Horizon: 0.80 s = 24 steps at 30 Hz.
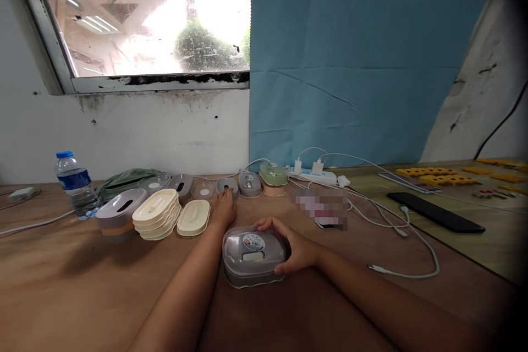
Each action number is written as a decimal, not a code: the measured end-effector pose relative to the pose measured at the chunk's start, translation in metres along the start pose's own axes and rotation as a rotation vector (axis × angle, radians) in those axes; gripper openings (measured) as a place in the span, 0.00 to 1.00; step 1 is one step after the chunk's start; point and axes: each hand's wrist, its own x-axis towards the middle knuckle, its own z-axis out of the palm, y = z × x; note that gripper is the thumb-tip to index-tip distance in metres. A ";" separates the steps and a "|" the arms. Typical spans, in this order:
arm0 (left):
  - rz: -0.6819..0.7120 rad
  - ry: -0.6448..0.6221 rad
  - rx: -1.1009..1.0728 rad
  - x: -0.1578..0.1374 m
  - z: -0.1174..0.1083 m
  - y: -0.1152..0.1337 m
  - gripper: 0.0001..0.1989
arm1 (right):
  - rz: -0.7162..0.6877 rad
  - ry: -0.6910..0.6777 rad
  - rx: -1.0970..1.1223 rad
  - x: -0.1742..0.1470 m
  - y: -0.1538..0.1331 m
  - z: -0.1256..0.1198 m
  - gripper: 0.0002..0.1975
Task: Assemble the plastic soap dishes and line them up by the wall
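Note:
In front of me, my right hand (295,245) grips the right side of a grey tissue-type box (247,275) with a clear cover and a round label on top. Its thumb is at the near side and its fingers reach over the far side. Farther away, my left hand (225,206) has its fingers on a small grey slotted lid (233,182); the fingertips are small and partly hidden. Left of that hand lie a cream lid (193,219) and a stack of cream lids (159,217). A grey slotted box (121,209) with an orange band stands beyond the stack.
Behind stand a covered grey box (249,184) and a green one (273,176). A water bottle (76,184) is at the left. A power strip (313,176), white cables (412,275), a black phone (435,213) and yellow parts (445,180) occupy the right side.

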 end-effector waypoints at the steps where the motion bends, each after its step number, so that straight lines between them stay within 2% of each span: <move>1: -0.001 0.001 -0.005 0.000 0.000 0.000 0.24 | 0.002 -0.015 -0.045 -0.001 -0.003 0.001 0.34; 5: -0.013 0.006 -0.039 0.000 0.002 -0.003 0.24 | 0.014 -0.047 -0.148 -0.002 -0.008 0.002 0.34; 13: -0.031 0.077 -0.187 -0.005 0.001 -0.007 0.23 | 0.010 -0.061 -0.111 0.000 -0.003 -0.002 0.33; 19: -0.026 0.187 -0.443 -0.015 -0.011 0.000 0.18 | 0.060 -0.085 -0.009 0.000 0.003 -0.005 0.34; 24: -0.005 0.208 -0.712 -0.047 -0.031 0.018 0.11 | 0.051 -0.101 0.064 0.001 0.003 -0.004 0.34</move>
